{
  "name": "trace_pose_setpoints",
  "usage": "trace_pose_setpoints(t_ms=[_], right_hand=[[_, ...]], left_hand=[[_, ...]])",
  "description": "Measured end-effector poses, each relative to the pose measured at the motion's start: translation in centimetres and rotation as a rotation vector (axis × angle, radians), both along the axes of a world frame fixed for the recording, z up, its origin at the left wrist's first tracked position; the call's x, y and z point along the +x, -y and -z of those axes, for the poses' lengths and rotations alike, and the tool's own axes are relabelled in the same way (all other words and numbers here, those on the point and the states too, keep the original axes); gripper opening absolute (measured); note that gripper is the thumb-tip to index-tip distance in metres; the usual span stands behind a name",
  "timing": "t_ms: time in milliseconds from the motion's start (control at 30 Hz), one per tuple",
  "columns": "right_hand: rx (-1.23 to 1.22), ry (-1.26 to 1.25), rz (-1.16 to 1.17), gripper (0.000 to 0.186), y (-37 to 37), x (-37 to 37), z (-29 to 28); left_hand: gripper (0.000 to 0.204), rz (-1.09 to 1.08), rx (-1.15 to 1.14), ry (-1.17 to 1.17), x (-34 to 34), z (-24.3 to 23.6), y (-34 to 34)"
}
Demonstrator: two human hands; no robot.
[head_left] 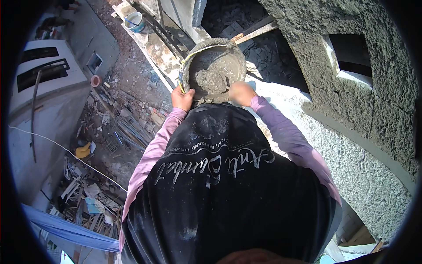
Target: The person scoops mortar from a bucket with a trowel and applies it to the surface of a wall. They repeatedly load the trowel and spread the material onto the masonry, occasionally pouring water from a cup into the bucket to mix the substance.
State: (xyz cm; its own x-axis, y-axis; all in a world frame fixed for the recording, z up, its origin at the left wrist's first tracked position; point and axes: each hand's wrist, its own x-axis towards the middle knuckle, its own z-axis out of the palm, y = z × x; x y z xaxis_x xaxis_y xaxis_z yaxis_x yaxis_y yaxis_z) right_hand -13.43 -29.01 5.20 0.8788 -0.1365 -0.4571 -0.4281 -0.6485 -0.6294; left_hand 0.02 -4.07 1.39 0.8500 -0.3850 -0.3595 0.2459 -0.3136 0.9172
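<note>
A round bucket (241,52), its rim caked with grey cement and a yellow edge showing on its left, stands in front of my body. Wet grey mortar (211,78) lies heaped inside it. My left hand (183,99) grips the bucket's near left rim, with the thumb over the edge. At the near right rim, my right hand (241,93) is closed and looks blurred. A narrow dark shape shows beside its fingers over the mortar; what it is stays unclear.
A small white and blue pail (134,22) stands on a mortar-splashed plank (154,46) at the far left. Rubble and scrap wood lie far below on the left. Rough plastered wall (316,22) with a window opening rises at the right. A cable (57,144) crosses the left side.
</note>
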Motion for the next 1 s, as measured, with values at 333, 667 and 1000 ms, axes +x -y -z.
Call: trace_pose_setpoints(t_ms=[333,667,1000], right_hand=[[-0.260,0.368,0.022,0.022,5.0,0.5,-18.6],[0.427,-0.162,0.535,0.026,23.7,0.9,-23.4],[-0.615,0.079,0.185,0.024,9.2,0.7,-24.7]], left_hand=[[0.013,-0.067,-0.124,-0.008,0.4,1.4,-0.7],[0.011,-0.086,-0.148,-0.053,0.0,2.5,-0.8],[0.014,-0.064,-0.088,0.026,0.0,2.5,-0.4]])
